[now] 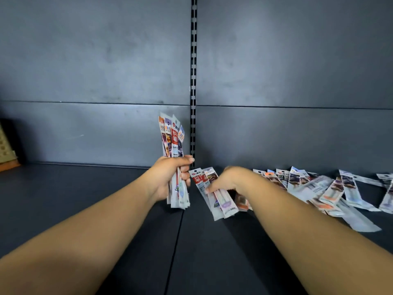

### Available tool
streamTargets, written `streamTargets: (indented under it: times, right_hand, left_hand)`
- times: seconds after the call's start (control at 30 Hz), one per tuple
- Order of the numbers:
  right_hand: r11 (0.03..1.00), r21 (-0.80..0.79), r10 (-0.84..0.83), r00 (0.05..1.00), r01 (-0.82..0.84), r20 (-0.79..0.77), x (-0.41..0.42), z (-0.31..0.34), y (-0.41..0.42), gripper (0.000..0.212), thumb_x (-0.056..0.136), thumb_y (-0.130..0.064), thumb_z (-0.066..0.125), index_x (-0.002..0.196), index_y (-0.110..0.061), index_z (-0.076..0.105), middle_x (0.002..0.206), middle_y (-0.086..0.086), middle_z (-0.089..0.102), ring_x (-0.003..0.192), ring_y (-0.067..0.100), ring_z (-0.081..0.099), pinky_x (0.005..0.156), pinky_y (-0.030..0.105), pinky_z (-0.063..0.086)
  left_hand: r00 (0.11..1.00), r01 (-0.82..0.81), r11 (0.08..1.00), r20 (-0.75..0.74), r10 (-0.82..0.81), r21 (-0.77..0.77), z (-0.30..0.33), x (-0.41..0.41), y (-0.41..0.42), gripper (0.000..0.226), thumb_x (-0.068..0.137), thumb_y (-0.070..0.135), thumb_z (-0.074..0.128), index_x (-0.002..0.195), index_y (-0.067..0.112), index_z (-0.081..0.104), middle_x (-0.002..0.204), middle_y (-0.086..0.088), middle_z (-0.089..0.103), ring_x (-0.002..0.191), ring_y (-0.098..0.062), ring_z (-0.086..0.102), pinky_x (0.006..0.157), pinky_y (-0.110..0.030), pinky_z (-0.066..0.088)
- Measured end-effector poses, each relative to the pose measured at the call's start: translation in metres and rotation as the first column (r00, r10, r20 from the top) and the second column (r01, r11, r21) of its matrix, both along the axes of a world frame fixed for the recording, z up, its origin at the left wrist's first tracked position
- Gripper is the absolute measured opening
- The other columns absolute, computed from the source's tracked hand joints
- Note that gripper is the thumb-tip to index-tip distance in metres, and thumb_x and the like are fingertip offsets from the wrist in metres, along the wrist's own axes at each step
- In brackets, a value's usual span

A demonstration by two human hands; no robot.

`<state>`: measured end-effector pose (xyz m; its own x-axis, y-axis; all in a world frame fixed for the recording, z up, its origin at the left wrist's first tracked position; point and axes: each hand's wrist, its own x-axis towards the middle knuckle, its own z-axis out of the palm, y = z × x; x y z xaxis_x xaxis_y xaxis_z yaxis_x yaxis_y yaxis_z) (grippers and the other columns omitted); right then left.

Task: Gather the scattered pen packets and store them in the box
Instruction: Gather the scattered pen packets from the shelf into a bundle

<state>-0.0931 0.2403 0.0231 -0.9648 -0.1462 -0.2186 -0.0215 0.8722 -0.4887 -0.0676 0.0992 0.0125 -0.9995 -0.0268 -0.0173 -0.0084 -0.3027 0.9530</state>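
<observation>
1. The left hand (170, 177) has its fingers curled into a fist around the lower half of an upright bundle of long, narrow, glossy plastic pen packets (173, 145). The thumb is pressed across the front, and the printed header ends fan out above the fist.
2. The right hand (227, 182) reaches down with the palm turned away. Its fingertips (209, 190) press on a small cluster of white-and-red flat pen packets (214, 194) lying on the dark grey metal shelf (127, 209). Whether they are pinched or only pinned I cannot tell, since the hand hides the thumb.
3. Beyond the right wrist, more scattered packets (331, 188) lie overlapping along the back of the shelf, out to the right edge of the view.
4. Handling, as I judge it: each packet looks light. It is thin and floppy at the film edges but stiffened lengthwise by the pen inside. The glossy film is likely slippery, so stacked packets may slide past each other and fan or drop out of a loose grip.
5. The best hold seems to be around the middle, across the pens, with the ends squared up. Flat ones may need sliding to lift an edge.
6. No box is clearly visible. A tan object (6, 150) at the far left is too cropped to identify.
</observation>
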Motion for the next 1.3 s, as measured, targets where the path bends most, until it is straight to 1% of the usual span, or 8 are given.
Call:
streamTargets:
  times: [0.17,0.3,0.4,0.47,0.87,1.03,1.2,1.3]
  right_hand:
    - [0.935,-0.344,-0.113,0.991,0.08,-0.076,0.003,0.007,0.014,0.041,0.074,-0.026,0.073,0.106,-0.003,0.063,0.108,0.013,0.066,0.084,0.023,0.058,0.075,0.026,0.045]
    - [0.732,-0.669,-0.203,0.979,0.127,-0.037,0.014,0.008,0.025,0.03,0.069,-0.015,0.078,0.092,-0.001,0.066,0.093,0.016,0.071,0.083,0.03,0.068,0.084,0.041,0.054]
    - [0.568,-0.82,-0.123,0.992,0.073,0.004,0.023,0.009,0.024,0.027,0.072,-0.011,0.074,0.096,-0.001,0.068,0.089,0.014,0.072,0.078,0.028,0.069,0.083,0.044,0.054]
    - [0.488,-0.873,-0.039,0.999,0.024,0.006,0.028,0.013,0.02,0.023,0.073,-0.01,0.073,0.094,-0.002,0.069,0.089,0.014,0.073,0.075,0.027,0.07,0.076,0.043,0.057]
    - [0.297,-0.953,0.009,0.998,-0.065,-0.065,0.032,0.016,0.019,0.011,0.076,-0.003,0.067,0.086,-0.004,0.07,0.077,0.01,0.072,0.062,0.021,0.069,0.061,0.036,0.059]
    - [0.243,-0.966,-0.005,0.995,-0.092,-0.096,0.034,0.019,0.021,0.014,0.076,-0.007,0.068,0.09,-0.006,0.069,0.086,0.009,0.071,0.072,0.02,0.068,0.074,0.036,0.057]
    - [0.242,-0.961,0.206,0.975,-0.135,-0.085,0.043,0.021,0.012,0.02,0.078,-0.009,0.065,0.097,-0.004,0.069,0.086,0.01,0.073,0.072,0.021,0.071,0.068,0.035,0.06]
    - [0.317,-0.936,0.253,0.965,-0.152,-0.071,0.045,0.016,0.008,0.015,0.075,-0.01,0.067,0.089,-0.006,0.07,0.083,0.01,0.073,0.072,0.022,0.071,0.07,0.037,0.059]
  left_hand:
    - [0.997,0.046,0.995,0.052,-0.051,0.089,0.0,0.0,0.003,0.018,0.087,0.011,0.055,0.069,0.01,0.055,0.043,0.002,0.051,0.035,-0.009,0.048,0.046,-0.021,0.049]
    - [0.998,0.029,0.996,0.059,-0.034,0.087,-0.005,0.003,-0.002,0.01,0.085,0.014,0.058,0.08,0.007,0.062,0.062,-0.006,0.069,0.051,-0.013,0.065,0.051,-0.024,0.055]
    - [0.99,0.128,0.989,-0.065,-0.123,0.071,0.0,0.005,-0.002,0.018,0.081,0.017,0.061,0.096,0.008,0.065,0.094,-0.013,0.074,0.079,-0.022,0.072,0.065,-0.032,0.059]
    - [0.975,0.172,0.983,-0.153,-0.161,0.066,0.006,0.01,0.003,0.029,0.072,0.019,0.065,0.099,0.01,0.066,0.094,-0.012,0.074,0.083,-0.024,0.072,0.071,-0.037,0.058]
    - [0.953,0.2,0.975,-0.25,-0.171,0.095,0.015,0.018,-0.002,0.042,0.061,0.015,0.065,0.102,0.005,0.065,0.092,-0.012,0.074,0.08,-0.024,0.072,0.066,-0.038,0.059]
    - [0.937,0.208,0.963,-0.318,-0.144,0.174,0.017,0.018,-0.007,0.026,0.064,0.014,0.063,0.09,0.012,0.065,0.058,0.002,0.063,0.052,-0.01,0.062,0.061,-0.028,0.058]
    - [0.894,0.336,0.942,-0.318,-0.316,0.008,0.016,0.025,-0.004,0.032,0.067,0.024,0.073,0.097,0.014,0.069,0.092,-0.007,0.073,0.082,-0.021,0.071,0.068,-0.034,0.059]
    - [0.883,0.368,0.93,-0.31,-0.351,-0.005,0.017,0.029,-0.003,0.049,0.04,0.034,0.089,0.084,0.017,0.076,0.087,-0.007,0.075,0.078,-0.021,0.072,0.062,-0.031,0.057]
